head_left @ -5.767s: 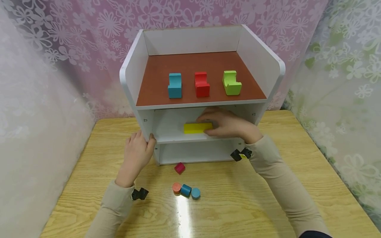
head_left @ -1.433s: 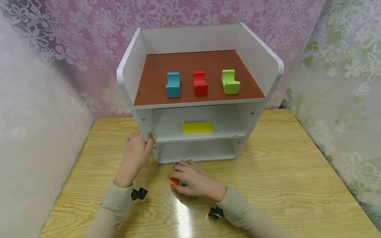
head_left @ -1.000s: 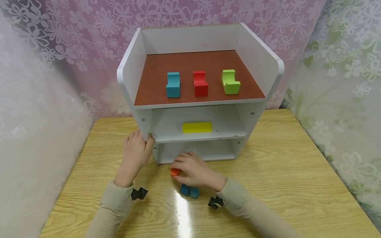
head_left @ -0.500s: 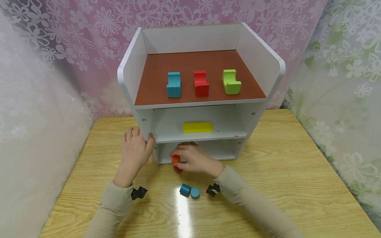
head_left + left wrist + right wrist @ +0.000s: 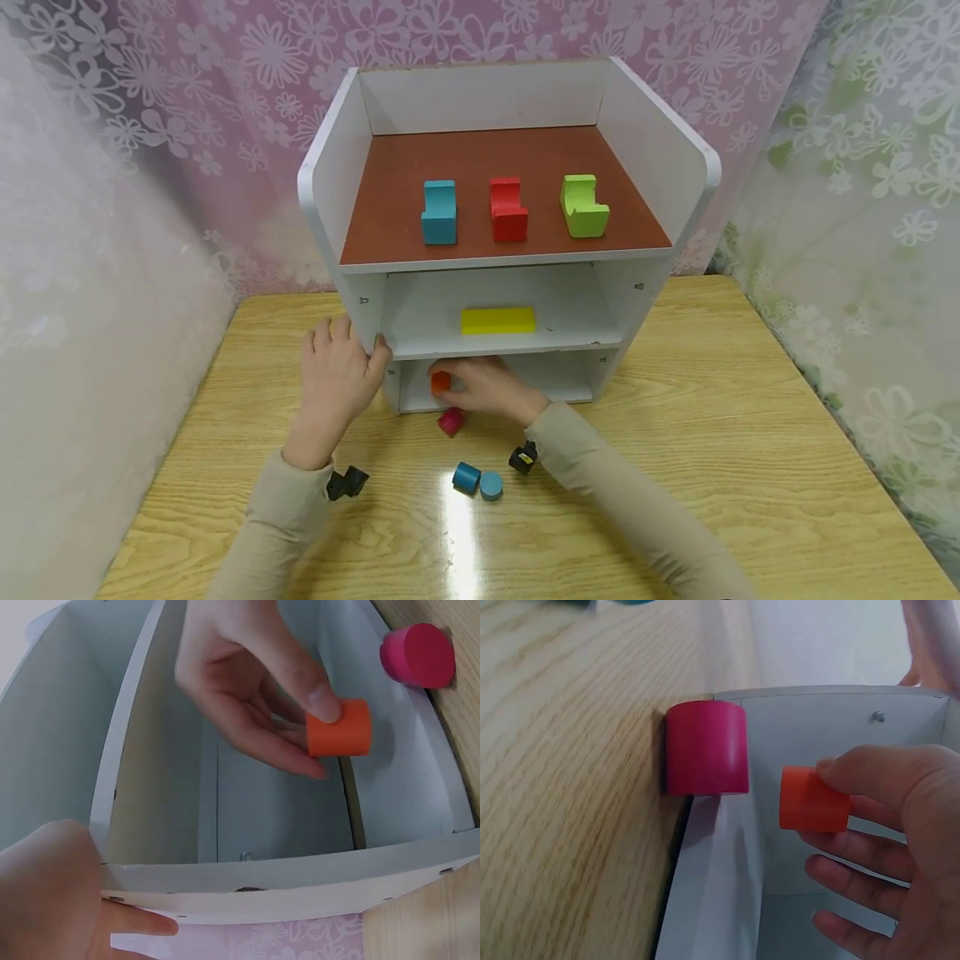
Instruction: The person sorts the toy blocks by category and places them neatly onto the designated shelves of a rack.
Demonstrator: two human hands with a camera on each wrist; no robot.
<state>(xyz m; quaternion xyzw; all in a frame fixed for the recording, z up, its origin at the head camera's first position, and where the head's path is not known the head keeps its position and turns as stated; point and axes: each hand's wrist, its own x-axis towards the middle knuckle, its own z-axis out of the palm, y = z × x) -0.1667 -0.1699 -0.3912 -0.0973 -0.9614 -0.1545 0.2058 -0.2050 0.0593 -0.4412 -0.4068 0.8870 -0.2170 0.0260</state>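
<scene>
In the head view, my right hand (image 5: pixel 487 385) reaches into the lowest compartment of a small white shelf unit (image 5: pixel 508 352). Thumb and fingers pinch an orange cylinder block (image 5: pixel 814 799), held above the compartment floor in the right wrist view; the other fingers are spread. Just outside that compartment's front edge lies a crimson cylinder block (image 5: pixel 452 422). My left hand (image 5: pixel 337 379) holds the unit's left side panel, thumb at the front edge and fingers along the outer face. Two blue cylinder blocks (image 5: pixel 467 477) lie close together on the wooden table (image 5: pixel 720 467), nearer the person.
A yellow rectangular block (image 5: pixel 498 321) lies on the middle shelf. On the brown top stand three notched blocks in a row: blue (image 5: pixel 439 212), red (image 5: pixel 508 210) and green (image 5: pixel 584 207). A pink floral curtain (image 5: pixel 270 83) hangs behind the unit.
My right hand left the yellow block on the middle shelf, took the orange cylinder from beside the blue ones and carried it past the crimson one into the lowest compartment. The left hand stayed at the panel.
</scene>
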